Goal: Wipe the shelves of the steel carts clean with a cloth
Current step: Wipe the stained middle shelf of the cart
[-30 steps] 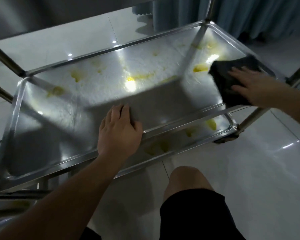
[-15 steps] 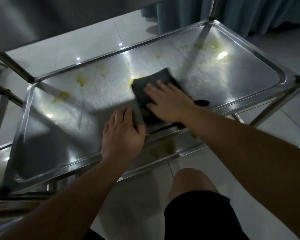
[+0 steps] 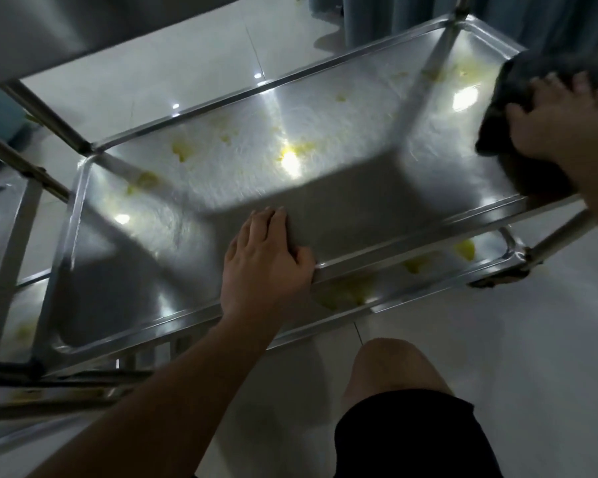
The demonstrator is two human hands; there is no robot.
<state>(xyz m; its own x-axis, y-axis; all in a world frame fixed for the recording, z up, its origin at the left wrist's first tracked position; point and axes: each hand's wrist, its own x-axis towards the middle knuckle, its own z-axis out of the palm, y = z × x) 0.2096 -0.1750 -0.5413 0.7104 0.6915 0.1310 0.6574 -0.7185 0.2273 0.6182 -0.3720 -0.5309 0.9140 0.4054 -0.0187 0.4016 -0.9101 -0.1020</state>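
No text, label, brand, number or sign can be read anywhere in the head view. The steel shelf (image 3: 325,208) carries only yellow smears and glare, and the dark cloth (image 3: 518,108) at its right end bears no visible mark or tag.

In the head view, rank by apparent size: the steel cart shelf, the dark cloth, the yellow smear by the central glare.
1. Steel cart shelf
2. Dark cloth, partly hidden under the right hand
3. Yellow smear
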